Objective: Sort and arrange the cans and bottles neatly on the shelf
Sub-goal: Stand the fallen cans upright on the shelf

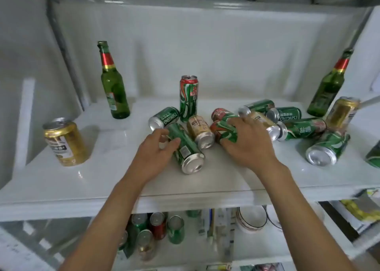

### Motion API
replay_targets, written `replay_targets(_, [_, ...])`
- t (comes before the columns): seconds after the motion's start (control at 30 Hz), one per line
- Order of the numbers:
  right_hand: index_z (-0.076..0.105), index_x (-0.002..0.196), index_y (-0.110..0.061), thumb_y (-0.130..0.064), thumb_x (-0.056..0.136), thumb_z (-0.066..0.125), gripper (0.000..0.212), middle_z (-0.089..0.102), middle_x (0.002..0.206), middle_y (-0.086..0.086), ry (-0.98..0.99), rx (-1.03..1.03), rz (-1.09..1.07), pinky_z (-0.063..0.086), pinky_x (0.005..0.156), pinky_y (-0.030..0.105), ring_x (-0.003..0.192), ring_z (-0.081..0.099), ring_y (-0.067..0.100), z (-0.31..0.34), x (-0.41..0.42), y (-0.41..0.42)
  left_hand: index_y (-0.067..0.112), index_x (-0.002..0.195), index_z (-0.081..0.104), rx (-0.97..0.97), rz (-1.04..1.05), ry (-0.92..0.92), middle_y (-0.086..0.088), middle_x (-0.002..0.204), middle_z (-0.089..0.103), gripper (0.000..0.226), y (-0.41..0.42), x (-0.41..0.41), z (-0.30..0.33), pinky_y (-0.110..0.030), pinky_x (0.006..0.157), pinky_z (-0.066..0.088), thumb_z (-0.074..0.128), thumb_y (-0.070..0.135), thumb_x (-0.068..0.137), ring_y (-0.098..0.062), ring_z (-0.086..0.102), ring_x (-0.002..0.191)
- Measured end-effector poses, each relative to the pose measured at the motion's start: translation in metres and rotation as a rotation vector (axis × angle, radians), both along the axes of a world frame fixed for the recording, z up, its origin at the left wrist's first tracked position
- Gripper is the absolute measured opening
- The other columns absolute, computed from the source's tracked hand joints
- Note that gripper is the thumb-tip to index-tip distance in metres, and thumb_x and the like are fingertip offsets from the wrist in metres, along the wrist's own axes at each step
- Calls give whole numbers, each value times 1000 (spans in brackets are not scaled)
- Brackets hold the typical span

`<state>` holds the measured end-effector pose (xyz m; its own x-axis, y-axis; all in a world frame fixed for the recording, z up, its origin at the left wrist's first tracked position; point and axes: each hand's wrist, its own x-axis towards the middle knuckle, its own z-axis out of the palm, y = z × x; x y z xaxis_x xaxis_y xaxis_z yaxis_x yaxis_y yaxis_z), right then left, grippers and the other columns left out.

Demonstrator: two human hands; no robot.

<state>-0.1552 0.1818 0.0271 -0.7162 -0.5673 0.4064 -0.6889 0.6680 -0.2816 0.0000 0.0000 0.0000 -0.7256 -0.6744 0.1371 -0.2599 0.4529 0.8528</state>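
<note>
Gripping 2 toppled cans at once on the white glossy shelf (61,180): left hand (153,154) has fingers curled round a long green aluminium can lying on its side (186,149), right hand (249,143) is wrapped over a crumpled green-and-red can (225,129) mid-pile. Best move, I think: tip each upright before sliding, set them beside the tall standing green can (188,97). Keep clear of the gold lying can (200,131) between them; it looks ready to roll.
</note>
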Motion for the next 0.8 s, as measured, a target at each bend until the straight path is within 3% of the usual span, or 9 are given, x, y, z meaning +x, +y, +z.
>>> replay_targets(0.07, [55,134,-18,-40,82,68,58,55,133,13,-5,79,0,46,101,52,125,49,40,4,-8,-10,27,141,52,24,33,-37,-1,137,61,53,-4,-15,2,-33,91,44,62,53,97,-19,59,118])
replay_targets(0.27, [38,148,-20,-44,82,71,78,48,146,13,-48,316,-10,47,99,48,132,48,38,-1,-32,-28,25,154,34,1,51,-212,-8,141,60,78,-10,-44,7,-37,92,53,60,64,92,-21,57,102])
replay_targets(0.4, [40,146,-17,-47,83,71,76,49,145,14,43,355,-55,48,98,47,131,49,38,-10,-43,-33,26,145,37,3,23,-277,2,106,61,76,-17,-59,12,-26,57,55,63,69,87,-15,68,79])
replay_targets(0.5, [46,141,-13,-57,83,68,76,52,141,16,115,378,-77,48,99,45,128,51,38,-16,-45,-36,30,127,41,39,3,-298,11,91,55,66,-22,-66,14,-21,46,53,69,70,82,-12,67,77])
replay_targets(0.7, [64,122,-21,-50,73,74,57,62,123,8,50,233,-22,55,86,43,113,62,33,-10,-49,-29,32,130,55,212,31,-159,-1,111,70,65,-31,-61,7,-34,67,65,77,55,74,-21,74,91])
replay_targets(0.8, [67,119,-23,-52,68,77,59,62,114,5,28,129,18,56,78,38,103,64,29,-8,-49,-22,31,133,53,302,43,-39,-3,117,69,64,-30,-50,10,-37,65,66,82,44,78,-24,74,94])
